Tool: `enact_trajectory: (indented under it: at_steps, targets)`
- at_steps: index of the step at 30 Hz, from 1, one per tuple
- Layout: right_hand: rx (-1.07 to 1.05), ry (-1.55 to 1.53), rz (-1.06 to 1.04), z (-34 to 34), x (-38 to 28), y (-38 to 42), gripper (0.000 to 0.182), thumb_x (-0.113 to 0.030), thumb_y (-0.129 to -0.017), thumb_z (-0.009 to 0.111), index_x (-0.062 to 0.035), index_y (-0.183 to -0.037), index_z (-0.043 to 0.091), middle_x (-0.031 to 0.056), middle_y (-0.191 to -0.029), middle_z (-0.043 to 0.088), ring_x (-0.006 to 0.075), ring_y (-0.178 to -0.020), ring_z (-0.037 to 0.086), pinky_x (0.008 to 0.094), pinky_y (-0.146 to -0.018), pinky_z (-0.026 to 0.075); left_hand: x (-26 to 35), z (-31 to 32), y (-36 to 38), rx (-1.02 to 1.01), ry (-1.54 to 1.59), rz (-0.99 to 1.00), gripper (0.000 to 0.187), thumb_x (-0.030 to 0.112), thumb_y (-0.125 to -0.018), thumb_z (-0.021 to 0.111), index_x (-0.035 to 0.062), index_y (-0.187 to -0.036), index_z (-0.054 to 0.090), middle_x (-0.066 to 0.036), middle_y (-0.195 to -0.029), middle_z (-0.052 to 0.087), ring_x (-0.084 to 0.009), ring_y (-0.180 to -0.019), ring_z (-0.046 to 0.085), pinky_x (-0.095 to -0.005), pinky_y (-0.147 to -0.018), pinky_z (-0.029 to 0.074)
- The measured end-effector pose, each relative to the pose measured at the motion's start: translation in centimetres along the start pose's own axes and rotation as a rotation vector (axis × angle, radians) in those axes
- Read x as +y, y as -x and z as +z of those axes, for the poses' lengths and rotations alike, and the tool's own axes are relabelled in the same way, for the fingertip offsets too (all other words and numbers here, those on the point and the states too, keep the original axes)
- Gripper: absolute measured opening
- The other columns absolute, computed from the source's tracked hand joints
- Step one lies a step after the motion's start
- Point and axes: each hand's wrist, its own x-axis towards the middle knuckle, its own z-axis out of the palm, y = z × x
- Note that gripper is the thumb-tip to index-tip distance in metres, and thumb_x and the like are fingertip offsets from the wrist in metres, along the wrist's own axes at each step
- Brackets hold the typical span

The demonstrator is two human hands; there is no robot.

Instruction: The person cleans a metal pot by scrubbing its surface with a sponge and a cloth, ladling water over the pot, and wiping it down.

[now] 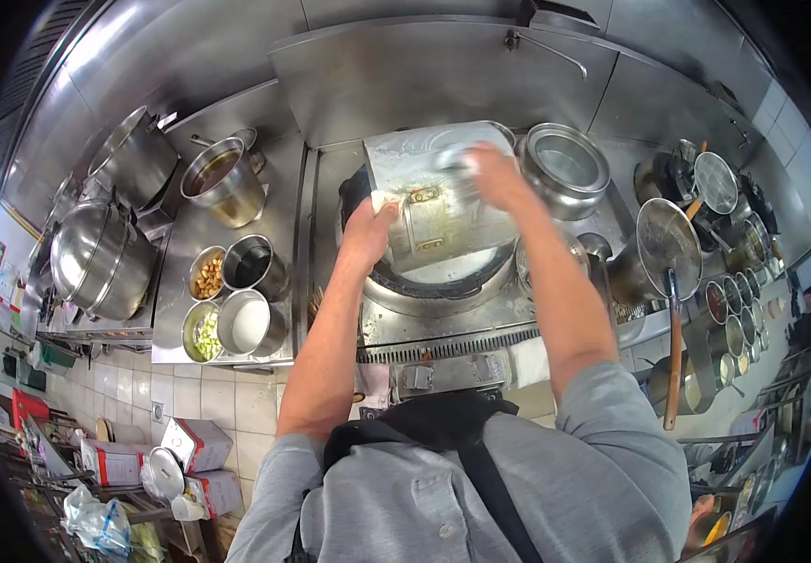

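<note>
Two hands grip a large square metal tin (438,192), tilted over a round steel wok (443,281) at the middle of the stove. Its printed label is too blurred to read. Closed on the tin's near-left corner, the left hand (368,230) seems to hold a white cloth against it. Blurred, the right hand (492,174) curls over the far-right top. Round steel pots (236,324) stand left.

A stainless-steel cooking counter (236,216) carried a wok (443,281) at its centre. Left stood four round containers (236,296); far left, large pots (105,253).
</note>
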Motion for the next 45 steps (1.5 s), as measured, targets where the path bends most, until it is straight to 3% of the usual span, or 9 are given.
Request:
enact_trajectory:
  at_steps: [2,6,10,17,21,30,32,38,45]
  targets:
    - [-0.053,0.079,-0.288,5.3,-2.3,-2.6,0.039,-0.004,-0.09,0.068,-0.0166,-0.127,0.071,0.0113,-0.123,0.066,0.0335,-0.121,0.062,0.0532,-0.104,0.047,0.8,-0.2,0.0,0.009,0.015,-0.029,0.035,0.023,-0.104,0.059,-0.0027,-0.127,0.067,-0.016,-0.118,0.074,-0.0243,-0.111,0.068,-0.0376,-0.099,0.049]
    - [-0.241,0.03,-0.227,2.3,-4.9,-2.5,0.038,-0.005,-0.09,0.069,-0.0166,-0.126,0.071,0.0078,-0.126,0.063,0.0292,-0.129,0.057,0.0527,-0.1,0.042,-0.6,-0.2,-0.4,0.041,0.069,0.003,0.033,0.024,-0.104,0.061,-0.002,-0.123,0.068,-0.015,-0.113,0.075,-0.0234,-0.106,0.068,-0.0383,-0.096,0.05]
    - [-0.162,0.092,-0.244,2.3,-3.6,-1.8,0.041,-0.002,-0.089,0.067,-0.0164,-0.127,0.071,0.008,-0.126,0.064,0.0291,-0.13,0.057,0.053,-0.101,0.042,-2.0,1.4,2.7,0.155,-0.213,0.074,0.035,0.027,-0.104,0.06,-0.0009,-0.123,0.067,-0.018,-0.109,0.075,-0.0268,-0.102,0.071,-0.0405,-0.094,0.051]
    - [0.015,0.158,-0.192,-0.3,4.7,-2.1,0.035,-0.003,-0.085,0.071,-0.0154,-0.117,0.076,0.011,-0.118,0.07,0.0352,-0.116,0.067,0.0486,-0.097,0.052,-2.5,0.7,1.5,0.124,-0.121,0.067,0.033,0.025,-0.103,0.061,-0.0013,-0.123,0.067,-0.018,-0.11,0.075,-0.0268,-0.104,0.07,-0.0397,-0.095,0.05]
    - [-0.042,0.079,-0.557,5.4,-5.4,-3.1,0.032,0.004,-0.085,0.064,-0.009,-0.114,0.073,0.0116,-0.116,0.065,0.0361,-0.113,0.064,0.0471,-0.1,0.052,-3.2,1.3,2.0,0.107,-0.015,0.011,0.032,0.024,-0.104,0.062,-0.0001,-0.124,0.068,-0.016,-0.11,0.076,-0.023,-0.103,0.069,-0.038,-0.094,0.051]
    - [-0.207,-0.084,-0.231,0.2,1.7,-4.9,0.029,-0.005,-0.09,0.066,-0.0113,-0.117,0.074,0.0161,-0.127,0.069,0.0335,-0.121,0.065,0.045,-0.107,0.051,-3.6,0.4,1.6,0.113,-0.04,-0.032,0.034,0.028,-0.104,0.063,0.0031,-0.127,0.068,-0.014,-0.109,0.076,-0.0238,-0.102,0.069,-0.0382,-0.097,0.05]
    - [-0.238,-0.016,-0.54,4.1,-3.2,-5.3,0.027,0.0,-0.089,0.067,-0.0077,-0.115,0.071,0.0129,-0.119,0.065,0.035,-0.117,0.064,0.0409,-0.105,0.051,-5.5,0.6,0.8,0.119,-0.033,0.002,0.035,0.029,-0.104,0.063,0.0039,-0.127,0.068,-0.014,-0.109,0.076,-0.0243,-0.101,0.069,-0.0384,-0.097,0.05]
    - [-0.239,-0.046,-0.267,2.6,-3.2,-10.7,0.031,-0.002,-0.088,0.066,-0.0108,-0.117,0.071,0.0118,-0.125,0.064,0.0328,-0.127,0.06,0.0546,-0.104,0.046,-3.0,0.5,1.9,0.149,0.06,-0.005,0.032,0.029,-0.104,0.064,0.0062,-0.126,0.069,-0.012,-0.109,0.076,-0.0217,-0.1,0.068,-0.0382,-0.095,0.05]
    - [-0.157,0.059,-0.499,4.6,-4.2,-7.4,0.031,-0.003,-0.09,0.066,-0.013,-0.119,0.071,0.0106,-0.125,0.065,0.0325,-0.126,0.061,0.0536,-0.103,0.044,-3.9,0.6,1.4,0.198,-0.008,0.049,0.031,0.029,-0.105,0.064,0.003,-0.121,0.069,-0.011,-0.1,0.074,-0.0167,-0.093,0.065,-0.0352,-0.09,0.051]
